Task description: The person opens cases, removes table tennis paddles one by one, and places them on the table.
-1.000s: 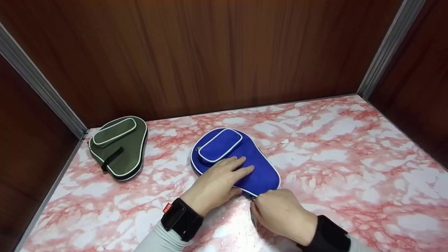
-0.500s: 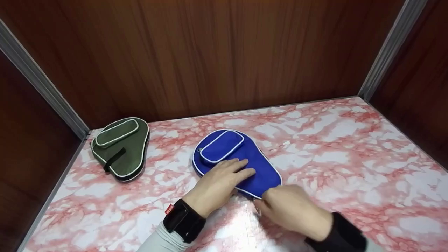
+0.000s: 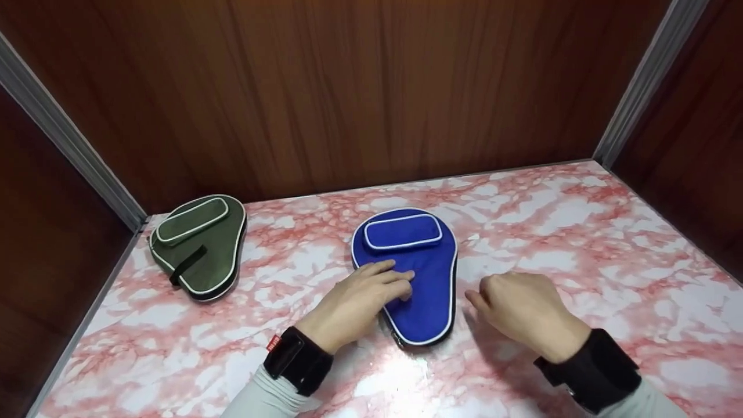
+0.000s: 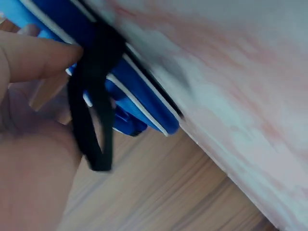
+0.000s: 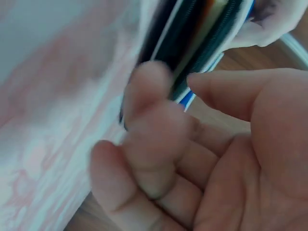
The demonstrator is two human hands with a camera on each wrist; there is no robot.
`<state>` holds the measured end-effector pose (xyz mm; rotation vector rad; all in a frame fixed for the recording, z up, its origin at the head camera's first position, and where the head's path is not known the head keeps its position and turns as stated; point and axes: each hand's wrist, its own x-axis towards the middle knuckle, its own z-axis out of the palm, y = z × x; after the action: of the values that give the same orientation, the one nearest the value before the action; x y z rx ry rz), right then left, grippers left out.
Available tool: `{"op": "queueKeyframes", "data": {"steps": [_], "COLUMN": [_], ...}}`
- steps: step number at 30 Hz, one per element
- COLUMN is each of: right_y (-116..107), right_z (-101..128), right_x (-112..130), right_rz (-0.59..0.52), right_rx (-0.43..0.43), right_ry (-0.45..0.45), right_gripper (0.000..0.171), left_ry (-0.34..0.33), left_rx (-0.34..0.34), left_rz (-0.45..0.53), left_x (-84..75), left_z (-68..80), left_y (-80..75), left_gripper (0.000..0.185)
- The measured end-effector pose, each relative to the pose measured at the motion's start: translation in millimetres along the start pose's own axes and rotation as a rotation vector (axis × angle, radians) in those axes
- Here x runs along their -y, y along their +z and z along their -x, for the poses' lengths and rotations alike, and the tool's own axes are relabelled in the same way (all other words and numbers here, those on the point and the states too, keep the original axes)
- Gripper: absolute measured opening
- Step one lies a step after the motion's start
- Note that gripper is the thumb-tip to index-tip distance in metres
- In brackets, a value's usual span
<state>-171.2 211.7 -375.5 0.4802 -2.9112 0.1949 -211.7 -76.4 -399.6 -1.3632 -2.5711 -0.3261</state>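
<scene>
A blue table tennis bat case (image 3: 426, 307) with white piping and a raised pocket lies on the table, its narrow end towards me. My left hand (image 3: 363, 296) rests on its left side, fingers slightly bent on the fabric. In the left wrist view the thumb touches the case's side next to a black strap loop (image 4: 94, 110). My right hand (image 3: 525, 307) is off the case to its right, holding nothing, fingers loosely curled. In the right wrist view the case's side zip (image 5: 226, 33) gapes, and a tan, orange-edged strip (image 5: 204, 36) shows inside.
An olive green bat case (image 3: 209, 264) with white piping and a black strap lies at the table's back left. Wood-grain panels (image 3: 371, 98) with grey metal corner posts stand behind and at both sides of the pink-and-white marbled table (image 3: 580, 244).
The blue case has turned so its narrow end points towards me, and sits slightly further right. My right hand has let go of its lower edge and moved right and away from me.
</scene>
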Motion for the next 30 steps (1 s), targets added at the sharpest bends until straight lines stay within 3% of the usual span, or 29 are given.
{"op": "queueKeyframes", "data": {"steps": [3,6,8,11,16,19,24,26,30], "right_y": [4,7,9,11,14,14,16,16,17], "right_z": [-1,-2,-3,-3,-3,-4,-7,-9,-10], "right_x": [-5,-9,-12,-18,-28,-34,-42,-43,-46], "right_rz": [-0.020,-0.048,-0.066,-0.084,-0.078,-0.049,-0.010,-0.015,-0.036], "right_rx": [0.022,0.018,0.019,0.013,-0.022,-0.050,-0.071,-0.049,-0.002], "right_ry": [-0.008,-0.032,-0.042,-0.053,-0.055,-0.028,0.027,0.041,0.056], "right_gripper": [0.035,0.020,0.028,0.054,0.069,0.073,0.079,0.080,0.082], "left_ry": [-0.052,-0.191,-0.311,-0.441,-0.563,-0.618,-0.703,-0.741,-0.820], "left_rx": [-0.067,-0.135,-0.147,-0.124,-0.120,-0.079,0.083,0.146,0.198], "left_rz": [-0.030,-0.091,-0.160,-0.270,-0.359,-0.417,-0.529,-0.542,-0.571], "left_x": [-9.4,-28.8,-44.1,-64.0,-83.9,-91.3,-101.2,-104.2,-109.2], "left_z": [-4.3,-15.2,-25.0,-41.2,-64.5,-77.1,-100.9,-109.5,-121.3], "left_y": [-1.1,0.3,3.3,9.5,17.2,18.9,20.1,21.4,27.2], "left_gripper": [0.023,0.009,0.025,0.053,0.076,0.083,0.093,0.087,0.051]}}
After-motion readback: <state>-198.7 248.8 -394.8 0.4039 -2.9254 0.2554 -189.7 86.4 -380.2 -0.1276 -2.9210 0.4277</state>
